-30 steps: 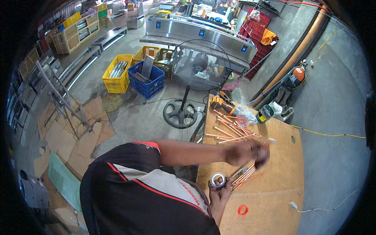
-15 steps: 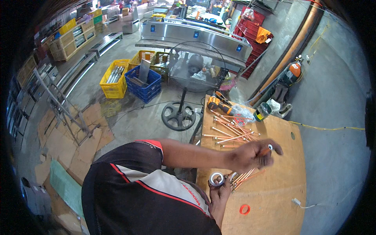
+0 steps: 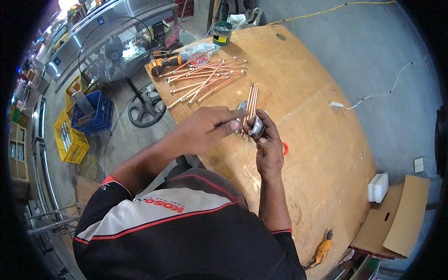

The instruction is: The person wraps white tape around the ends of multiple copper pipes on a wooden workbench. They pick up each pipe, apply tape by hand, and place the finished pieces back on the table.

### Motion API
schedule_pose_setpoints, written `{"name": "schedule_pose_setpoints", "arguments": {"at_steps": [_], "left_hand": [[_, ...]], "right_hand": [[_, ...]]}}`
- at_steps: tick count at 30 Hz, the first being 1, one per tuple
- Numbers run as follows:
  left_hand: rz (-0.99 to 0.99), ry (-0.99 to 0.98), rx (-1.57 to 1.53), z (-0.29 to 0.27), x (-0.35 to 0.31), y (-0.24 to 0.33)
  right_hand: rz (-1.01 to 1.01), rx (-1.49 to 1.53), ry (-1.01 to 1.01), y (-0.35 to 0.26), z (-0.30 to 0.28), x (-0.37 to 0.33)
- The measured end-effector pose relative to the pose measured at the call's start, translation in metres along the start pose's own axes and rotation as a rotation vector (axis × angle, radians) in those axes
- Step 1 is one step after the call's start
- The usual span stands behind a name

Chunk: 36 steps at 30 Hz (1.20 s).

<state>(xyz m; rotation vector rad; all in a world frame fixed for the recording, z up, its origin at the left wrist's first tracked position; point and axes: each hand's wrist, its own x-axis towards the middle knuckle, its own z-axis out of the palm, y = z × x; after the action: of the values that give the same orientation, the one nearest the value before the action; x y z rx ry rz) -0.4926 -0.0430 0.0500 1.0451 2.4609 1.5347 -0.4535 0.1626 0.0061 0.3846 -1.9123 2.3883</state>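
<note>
My right hand [image 3: 268,156] is closed around a small silvery roll [image 3: 257,127], which looks like tape, above the worktable [image 3: 308,186]. Just left of the roll is my left hand [image 3: 210,128], its index finger stretched toward the roll, the thumb below it and the other fingers curled. What the left fingers hold, if anything, is hidden. Beyond my hands lies a small bundle of copper tubes [image 3: 252,100] with metal end fittings. Farther left, a loose pile of similar tubes [image 3: 205,81] is spread out. An orange ring [image 3: 285,148] lies beside my right hand, partly covered.
An orange-black power tool [image 3: 165,63], a plastic bag [image 3: 198,50] and a dark tub [image 3: 222,33] stand at the far edge. An orange drill [image 3: 323,249] lies near right, by a cardboard box [image 3: 396,219]. A standing fan [image 3: 113,49] and crates [image 3: 95,114] are left.
The view has swung to the right. My left hand, which held a small tube-like piece out over the table, has come back beside the roll. My right hand keeps the roll, now tilted.
</note>
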Motion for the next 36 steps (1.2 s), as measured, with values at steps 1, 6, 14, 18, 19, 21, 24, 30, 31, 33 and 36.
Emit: {"name": "schedule_pose_setpoints", "arguments": {"at_steps": [1,6,14,18,19,21,24,30,31,33,36], "left_hand": [[0.037,0.006,0.033,0.003,0.0,0.001],[0.038,-0.062,0.009,0.001,0.005,0.02],[-0.02,-0.173,-0.074,-0.01,0.012,0.023],[0.049,-0.109,0.017,-0.007,0.014,0.018],[0.062,-0.084,0.077,-0.006,0.014,0.018],[0.088,-0.035,0.196,-0.004,0.012,0.02],[0.116,0.044,0.131,0.004,0.009,0.018],[0.104,0.067,-0.012,0.003,0.007,0.013],[0.028,0.057,-0.066,0.002,0.006,0.015],[-0.122,0.038,-0.174,-0.002,0.005,0.022],[-0.122,0.01,-0.351,-0.005,0.004,0.016]], "right_hand": [[-0.006,-0.037,0.014,-0.003,0.002,-0.002],[-0.091,-0.242,0.08,-0.014,0.013,-0.006],[-0.37,-0.748,0.027,-0.021,0.02,-0.009],[-0.426,-0.901,0.025,-0.022,0.019,-0.01],[-0.432,-0.938,0.023,-0.024,0.019,-0.01],[-0.454,-0.947,0.042,-0.018,0.016,-0.009],[-0.45,-0.914,0.065,-0.017,0.017,-0.009],[-0.357,-0.763,0.097,-0.031,0.025,-0.001],[-0.363,-0.734,0.108,-0.031,0.025,-0.001],[-0.217,-0.66,0.091,-0.031,0.021,0.0],[-0.088,-0.532,0.063,-0.026,0.016,-0.001]]}}
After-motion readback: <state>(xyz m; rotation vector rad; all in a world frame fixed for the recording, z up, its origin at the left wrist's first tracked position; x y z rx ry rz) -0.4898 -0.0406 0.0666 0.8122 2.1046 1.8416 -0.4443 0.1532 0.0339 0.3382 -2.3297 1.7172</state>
